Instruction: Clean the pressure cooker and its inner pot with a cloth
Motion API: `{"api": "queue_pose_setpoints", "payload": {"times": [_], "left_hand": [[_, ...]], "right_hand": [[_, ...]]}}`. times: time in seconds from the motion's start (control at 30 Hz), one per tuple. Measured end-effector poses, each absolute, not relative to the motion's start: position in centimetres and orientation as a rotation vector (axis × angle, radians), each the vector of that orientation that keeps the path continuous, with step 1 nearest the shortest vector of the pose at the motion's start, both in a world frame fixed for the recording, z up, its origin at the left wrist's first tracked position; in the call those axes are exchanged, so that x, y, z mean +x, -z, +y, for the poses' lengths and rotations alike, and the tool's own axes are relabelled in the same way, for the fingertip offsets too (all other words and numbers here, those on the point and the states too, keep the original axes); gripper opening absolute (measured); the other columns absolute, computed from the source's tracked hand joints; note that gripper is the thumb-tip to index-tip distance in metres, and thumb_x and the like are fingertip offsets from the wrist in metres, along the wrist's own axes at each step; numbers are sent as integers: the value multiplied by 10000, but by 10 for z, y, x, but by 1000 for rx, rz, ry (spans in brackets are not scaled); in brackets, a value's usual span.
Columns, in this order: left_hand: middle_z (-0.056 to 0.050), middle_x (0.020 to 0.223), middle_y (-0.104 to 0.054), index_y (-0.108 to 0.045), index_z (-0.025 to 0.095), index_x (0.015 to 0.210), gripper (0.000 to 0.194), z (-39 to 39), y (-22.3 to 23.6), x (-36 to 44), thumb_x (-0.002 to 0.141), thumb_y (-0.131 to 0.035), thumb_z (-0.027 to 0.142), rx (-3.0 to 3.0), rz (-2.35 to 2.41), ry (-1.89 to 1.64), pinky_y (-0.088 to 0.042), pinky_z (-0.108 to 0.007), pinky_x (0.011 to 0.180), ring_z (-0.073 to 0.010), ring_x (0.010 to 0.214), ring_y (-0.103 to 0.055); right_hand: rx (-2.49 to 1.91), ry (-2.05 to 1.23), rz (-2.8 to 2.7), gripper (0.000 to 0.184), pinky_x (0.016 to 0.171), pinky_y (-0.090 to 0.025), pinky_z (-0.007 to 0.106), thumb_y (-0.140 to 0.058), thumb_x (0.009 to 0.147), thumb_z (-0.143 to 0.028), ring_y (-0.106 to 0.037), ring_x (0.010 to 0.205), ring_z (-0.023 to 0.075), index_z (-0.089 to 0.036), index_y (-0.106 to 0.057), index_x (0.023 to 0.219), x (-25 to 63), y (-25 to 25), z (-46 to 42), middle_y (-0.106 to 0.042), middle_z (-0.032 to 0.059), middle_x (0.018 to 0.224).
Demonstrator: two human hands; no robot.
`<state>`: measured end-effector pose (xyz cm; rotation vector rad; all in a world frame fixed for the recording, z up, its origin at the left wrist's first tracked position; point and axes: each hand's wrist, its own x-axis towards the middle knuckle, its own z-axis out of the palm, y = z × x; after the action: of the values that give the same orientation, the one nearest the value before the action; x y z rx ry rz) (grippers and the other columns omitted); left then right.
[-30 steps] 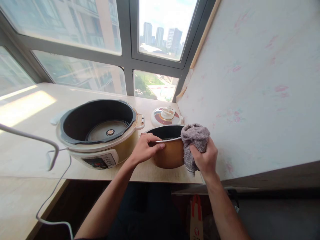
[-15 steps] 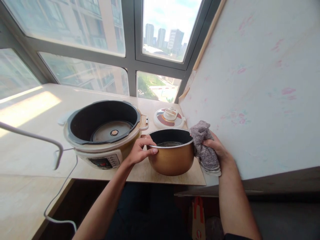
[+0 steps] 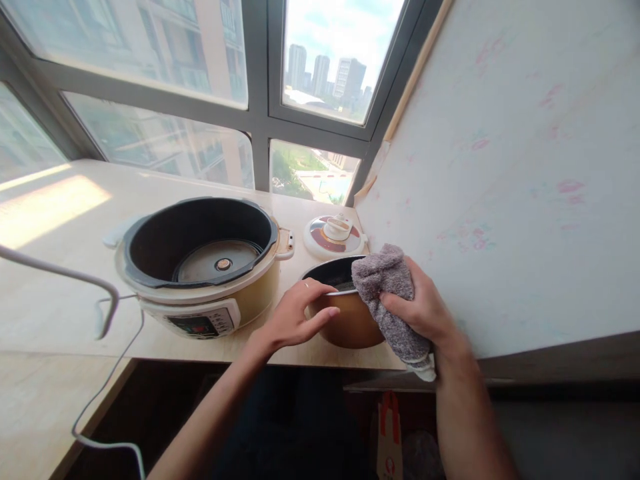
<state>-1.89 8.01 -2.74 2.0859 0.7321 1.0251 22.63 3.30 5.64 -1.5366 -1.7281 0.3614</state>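
Observation:
A gold-coloured inner pot [image 3: 350, 323] with a dark lining stands on the wooden counter [image 3: 60, 280], near its front edge. My left hand [image 3: 300, 313] grips the pot's left rim, thumb on the outer wall. My right hand [image 3: 425, 310] holds a grey cloth [image 3: 387, 293] bunched against the pot's right rim and side. To the left of the pot sits the cream rice cooker base [image 3: 200, 263], open, with its heating plate showing.
A round cooker lid [image 3: 334, 235] lies behind the pot by the window. A white cable [image 3: 100, 313] and a bent white bar hang at the counter's left front. A pale patterned wall [image 3: 500, 187] rises close on the right. A red-and-white bag [image 3: 390, 433] stands on the floor below.
My right hand has brought the cloth up from the pot's right side onto its rim. My left hand has shifted a little along the left rim.

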Motion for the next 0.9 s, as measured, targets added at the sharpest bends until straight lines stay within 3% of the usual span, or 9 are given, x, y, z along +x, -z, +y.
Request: {"api": "queue_pose_setpoints", "payload": {"times": [0.13, 0.27, 0.37, 0.47, 0.57, 0.73, 0.9], "left_hand": [[-82, 844, -698, -659, 190, 899, 302, 66, 16, 5, 1002, -477, 408, 2162, 1010, -1060, -412, -381, 780, -239, 820, -608], [-73, 767, -633, -529, 211, 734, 293, 63, 16, 16, 971, -416, 340, 2139, 1121, -1219, -384, -379, 756, -233, 780, -559], [-47, 723, -616, -491, 215, 678, 289, 68, 16, 15, 939, -423, 318, 2008, 1019, -1268, -388, -373, 779, -215, 757, -536], [-28, 672, -599, -486, 207, 626, 359, 75, 15, 9, 938, -451, 383, 1883, 928, -1218, -391, -360, 773, -201, 728, -505], [-19, 627, -552, -496, 203, 601, 470, 80, 13, 1, 935, -487, 533, 1795, 889, -1155, -393, -344, 747, -194, 710, -484], [0, 598, -433, -486, 196, 563, 556, 86, 24, -13, 886, -559, 642, 1626, 919, -1218, -348, -323, 672, -163, 652, -402], [-6, 598, -424, -530, 200, 560, 568, 92, 42, -21, 866, -570, 678, 1536, 921, -1321, -333, -346, 677, -174, 657, -386]], "right_hand": [[-1656, -189, -1738, 331, 675, -515, 320, -661, 735, -373, -629, 736, 214, -230, -617, 1030, 191, -58, 24, -685, 10, 838], [-1710, 14, -1629, 288, 654, -512, 349, -657, 748, -387, -625, 722, 246, -244, -576, 985, 163, -46, 15, -656, 24, 802], [-1638, 145, -1610, 336, 714, -551, 400, -668, 776, -374, -653, 839, 291, -230, -576, 1066, 150, -33, 7, -664, 74, 924], [-1512, 238, -1629, 480, 790, -580, 444, -680, 783, -343, -650, 998, 325, -213, -561, 1230, 146, -24, 0, -632, 142, 1144], [-1450, 227, -1640, 485, 832, -585, 454, -682, 776, -327, -634, 1061, 326, -222, -578, 1238, 153, -21, -1, -593, 146, 1210], [-1419, 126, -1549, 329, 848, -571, 431, -690, 767, -324, -647, 969, 282, -219, -628, 1073, 186, -22, 8, -642, 81, 1056], [-1475, -333, -1267, 261, 620, -535, 341, -697, 745, -389, -620, 682, 212, -211, -625, 921, 223, -16, 27, -653, 6, 770]]}}
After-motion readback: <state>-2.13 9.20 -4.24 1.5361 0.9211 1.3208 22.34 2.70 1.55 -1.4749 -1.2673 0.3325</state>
